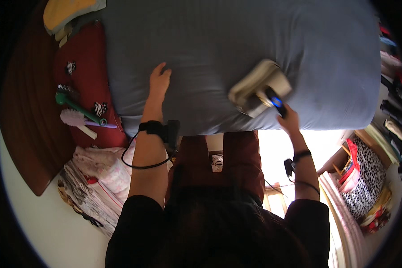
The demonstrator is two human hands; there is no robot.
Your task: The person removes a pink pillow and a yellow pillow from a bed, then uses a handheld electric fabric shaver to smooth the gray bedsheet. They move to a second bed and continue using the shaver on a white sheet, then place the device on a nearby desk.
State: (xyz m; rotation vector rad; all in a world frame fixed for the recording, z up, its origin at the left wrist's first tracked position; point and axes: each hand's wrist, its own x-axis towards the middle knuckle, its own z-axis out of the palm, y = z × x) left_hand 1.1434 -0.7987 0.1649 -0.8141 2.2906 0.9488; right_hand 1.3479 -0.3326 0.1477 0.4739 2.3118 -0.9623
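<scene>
My right hand (289, 119) is closed round a black handle (276, 102) with a glowing blue spot on it. A light-coloured neck leads from the handle to a wide beige-grey block (259, 82) over the bed. Motion blurs it, so I cannot tell its exact kind or whether it touches the sheet. My left hand (160, 82) holds nothing, its thumb and fingers apart, over the left part of the dark grey-blue bed sheet (201, 49). Both wrists wear black straps with small devices and cables.
On the red pillow (82, 49) lie a green-handled brush (82, 107) and a fluffy lilac brush (73, 117), beside the brown headboard (35, 102). Pink bedding (102, 165) is heaped at lower left. A spotted black-and-white bundle (366, 183) and clothes (393, 107) crowd the right side.
</scene>
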